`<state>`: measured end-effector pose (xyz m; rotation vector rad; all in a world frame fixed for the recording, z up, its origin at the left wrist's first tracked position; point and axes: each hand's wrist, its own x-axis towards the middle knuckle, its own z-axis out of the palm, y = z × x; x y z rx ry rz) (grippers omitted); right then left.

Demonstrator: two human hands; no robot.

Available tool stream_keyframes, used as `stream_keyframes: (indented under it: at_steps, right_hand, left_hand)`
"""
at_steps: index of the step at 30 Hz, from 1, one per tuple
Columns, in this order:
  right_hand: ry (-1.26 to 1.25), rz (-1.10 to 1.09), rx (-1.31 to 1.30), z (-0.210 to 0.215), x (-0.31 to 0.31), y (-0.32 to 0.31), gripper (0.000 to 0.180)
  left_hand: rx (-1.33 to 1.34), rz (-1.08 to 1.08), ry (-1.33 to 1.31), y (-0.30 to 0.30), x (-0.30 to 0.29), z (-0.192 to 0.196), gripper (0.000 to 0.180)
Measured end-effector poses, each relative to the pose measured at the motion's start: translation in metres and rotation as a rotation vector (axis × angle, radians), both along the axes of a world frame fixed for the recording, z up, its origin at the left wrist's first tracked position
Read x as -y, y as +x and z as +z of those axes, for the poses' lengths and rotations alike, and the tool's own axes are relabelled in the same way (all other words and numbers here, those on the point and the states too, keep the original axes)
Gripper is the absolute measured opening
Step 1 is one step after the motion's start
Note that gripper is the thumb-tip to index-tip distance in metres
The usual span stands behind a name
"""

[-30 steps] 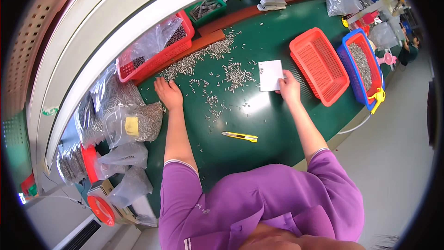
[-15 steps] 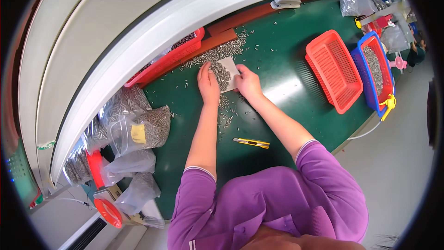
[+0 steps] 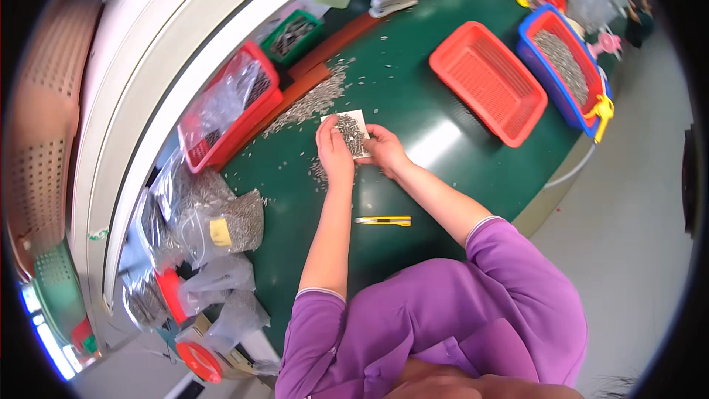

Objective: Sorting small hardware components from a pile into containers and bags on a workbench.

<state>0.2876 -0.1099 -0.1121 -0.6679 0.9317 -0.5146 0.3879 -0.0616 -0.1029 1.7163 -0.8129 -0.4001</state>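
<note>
A small white card (image 3: 357, 116) carries a heap of small metal pins (image 3: 351, 135). My left hand (image 3: 334, 151) is closed at the card's left side, its fingers lying together against the heap. My right hand (image 3: 385, 151) grips the card's right edge, thumb on top and fingers partly hidden beneath. Beyond the card, a loose spread of the same pins (image 3: 310, 101) lies on the green tabletop (image 3: 295, 170). More pins show just below my left hand. Nearer to me rests a yellow utility knife (image 3: 384, 221).
An empty red basket (image 3: 487, 81) stands on the right, beside a blue-and-red basket (image 3: 561, 59) of pins. Bags of metal parts (image 3: 240, 222) crowd the left edge. A red bin (image 3: 229, 103), a green bin (image 3: 295, 35) and a stapler (image 3: 393, 3) line the back.
Both hands have drawn the loaded card toward me, away from the spread of pins. The view has shifted, so more of the bins at the back left shows.
</note>
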Motion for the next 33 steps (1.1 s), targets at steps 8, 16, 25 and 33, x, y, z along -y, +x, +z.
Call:
stream_keyframes:
  at_steps: [8, 16, 25, 33]
  right_hand:
    - [-0.136, -0.239, -0.046, 0.062, 0.039, -0.109, 0.029]
    - [-0.625, -0.311, -0.609, 0.104, 0.133, -0.228, 0.027]
    - [-1.52, -0.135, -1.13, 0.127, 0.161, -0.203, 0.032]
    - [-1.457, 0.114, -0.822, 0.088, 0.146, -0.057, 0.039]
  left_hand:
    - [0.011, -0.228, -0.075, -0.102, 0.071, 0.059, 0.028]
    - [-0.042, -0.401, -0.292, -0.165, 0.143, 0.094, 0.032]
    - [0.408, 0.033, 0.035, 0.001, 0.019, -0.022, 0.027]
    - [0.516, 0.383, 0.351, 0.101, -0.065, -0.063, 0.045]
